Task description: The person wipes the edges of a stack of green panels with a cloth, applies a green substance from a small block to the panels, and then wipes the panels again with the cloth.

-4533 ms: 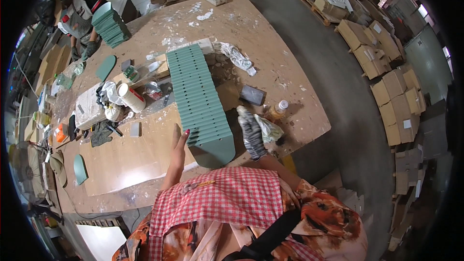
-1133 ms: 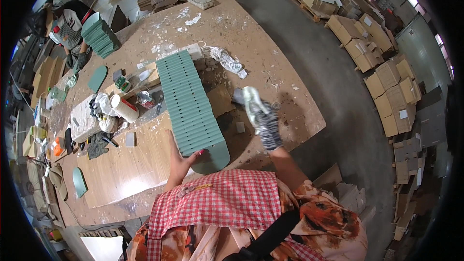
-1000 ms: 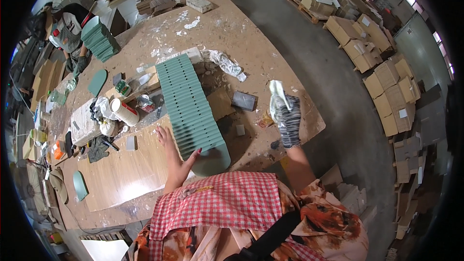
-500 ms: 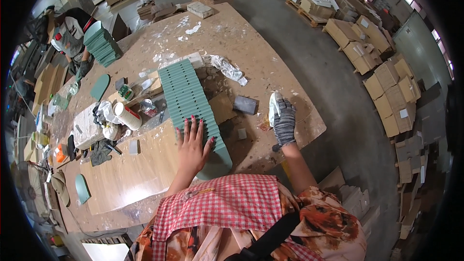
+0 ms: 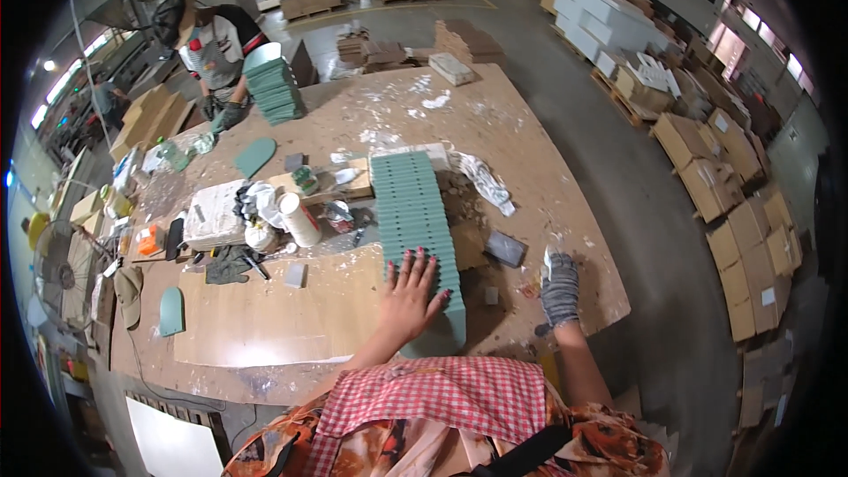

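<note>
My bare left hand (image 5: pixel 411 299) lies flat with spread fingers on a long row of overlapping green boards (image 5: pixel 408 203), close to the row's near end. The boards have rounded ends and small dark holes. To the right, my right hand (image 5: pixel 560 290), in a grey knitted glove, rests low over the table with its fingers curled round a crumpled white rag (image 5: pixel 549 258). Only part of the rag shows past the glove. A dark grey block (image 5: pixel 505 249) lies between the row and my right hand, with a small pale square (image 5: pixel 491 295) nearer me.
Left of the row stand a white bottle (image 5: pixel 299 219) and an open can (image 5: pixel 339 216). A wooden panel (image 5: pixel 265 309), a spare glove (image 5: pixel 231 265) and a loose green board (image 5: pixel 171 311) lie nearby. Across the worktable (image 5: pixel 486 106), a co-worker (image 5: pixel 221 53) stands by stacked green boards (image 5: pixel 274 88).
My view has tilted up and turned left, so the table appears lower and further right. The left hand stays on the boards; the right still holds the rag in nearly the same spot.
</note>
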A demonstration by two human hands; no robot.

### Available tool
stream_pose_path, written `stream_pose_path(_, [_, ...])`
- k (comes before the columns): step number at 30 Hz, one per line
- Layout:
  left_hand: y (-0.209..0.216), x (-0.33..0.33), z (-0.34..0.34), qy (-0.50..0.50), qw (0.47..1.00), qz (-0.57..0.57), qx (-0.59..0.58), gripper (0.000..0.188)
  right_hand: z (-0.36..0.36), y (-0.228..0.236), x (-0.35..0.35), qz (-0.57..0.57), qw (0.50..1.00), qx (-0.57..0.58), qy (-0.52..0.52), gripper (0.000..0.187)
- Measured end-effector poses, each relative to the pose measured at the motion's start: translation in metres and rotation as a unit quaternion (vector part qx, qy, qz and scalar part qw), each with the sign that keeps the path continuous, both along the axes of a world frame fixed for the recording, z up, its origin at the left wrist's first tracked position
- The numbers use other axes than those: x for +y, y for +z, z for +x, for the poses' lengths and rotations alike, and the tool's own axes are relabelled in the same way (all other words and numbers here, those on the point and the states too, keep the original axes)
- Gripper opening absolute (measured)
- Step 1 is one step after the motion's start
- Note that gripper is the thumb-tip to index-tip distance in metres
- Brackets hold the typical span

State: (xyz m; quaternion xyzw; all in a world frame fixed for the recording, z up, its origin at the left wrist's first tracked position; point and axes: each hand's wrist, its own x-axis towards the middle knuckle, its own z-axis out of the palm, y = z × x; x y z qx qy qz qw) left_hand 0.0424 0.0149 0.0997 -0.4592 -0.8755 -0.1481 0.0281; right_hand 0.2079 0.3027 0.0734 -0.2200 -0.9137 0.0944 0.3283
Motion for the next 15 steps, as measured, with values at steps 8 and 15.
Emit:
stream_pose_path(8, [0.004, 0.000, 0.002, 0.001, 1.000, 0.002, -0.008, 0.066, 0.000, 0.021, -0.002, -0.003, 0.983, -0.174, -0.060, 0.027])
stream_pose_path(15, [0.000, -0.004, -0.002, 0.001, 1.000, 0.011, -0.008, 0.066, -0.003, 0.022, -0.006, -0.031, 0.979, -0.189, -0.073, 0.040])
